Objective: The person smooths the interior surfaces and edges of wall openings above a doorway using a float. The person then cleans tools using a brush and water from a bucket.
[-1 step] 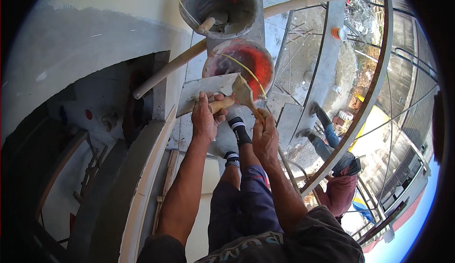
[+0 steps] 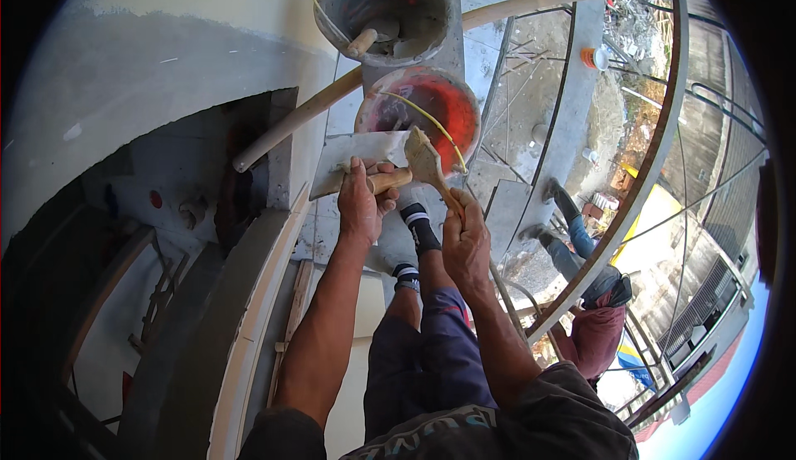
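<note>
My left hand (image 2: 363, 203) is wrapped around the wooden handle of a plastering trowel (image 2: 352, 152), whose flat metal blade points away from me. In my right hand (image 2: 466, 238) is a flat brush (image 2: 425, 162) with a wooden handle, its wide head coated in pale grey residue. The brush head is right beside the end of the trowel's handle; whether they touch I cannot tell. Just beyond both tools stands a bucket (image 2: 454, 112), reddish inside, with a yellowish handle. Behind it a second bucket (image 2: 332, 8) holds grey mortar and a wooden-handled tool (image 2: 362, 43).
A wooden pole (image 2: 307, 116) runs past the buckets. On the left are a partly plastered wall (image 2: 166, 70) and a dark opening (image 2: 166, 170). A curved rail (image 2: 663, 141) borders the right side. Below it a person in a maroon top (image 2: 593, 336) is among building materials.
The trowel and brush have shifted very slightly, with the trowel blade a little lower and to the left. Both hands keep their grips.
</note>
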`<state>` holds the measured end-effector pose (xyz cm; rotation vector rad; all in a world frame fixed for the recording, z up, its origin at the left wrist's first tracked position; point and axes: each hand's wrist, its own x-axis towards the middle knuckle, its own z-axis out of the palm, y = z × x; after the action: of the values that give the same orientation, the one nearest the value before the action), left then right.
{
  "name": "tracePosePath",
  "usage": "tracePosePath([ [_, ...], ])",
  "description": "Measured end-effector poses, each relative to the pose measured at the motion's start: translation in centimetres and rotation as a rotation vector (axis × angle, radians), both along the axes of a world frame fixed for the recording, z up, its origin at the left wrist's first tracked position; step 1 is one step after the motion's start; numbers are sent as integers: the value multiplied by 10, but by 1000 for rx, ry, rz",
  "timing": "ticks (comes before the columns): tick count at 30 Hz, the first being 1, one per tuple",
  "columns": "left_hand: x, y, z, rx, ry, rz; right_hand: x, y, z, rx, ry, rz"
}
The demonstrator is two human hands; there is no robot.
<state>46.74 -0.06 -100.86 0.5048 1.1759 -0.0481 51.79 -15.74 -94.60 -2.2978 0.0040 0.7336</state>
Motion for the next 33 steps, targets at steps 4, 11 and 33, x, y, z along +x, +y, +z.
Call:
tracePosePath([
  [4,24,-16,5,22,92,-67,16,27,45,76,-61,226],
  [11,29,-15,-9,97,130,-130,27,53,38,53,-31,349],
  [33,19,13,-10,155,229,-46,36,36,-52,-196,-7,417],
])
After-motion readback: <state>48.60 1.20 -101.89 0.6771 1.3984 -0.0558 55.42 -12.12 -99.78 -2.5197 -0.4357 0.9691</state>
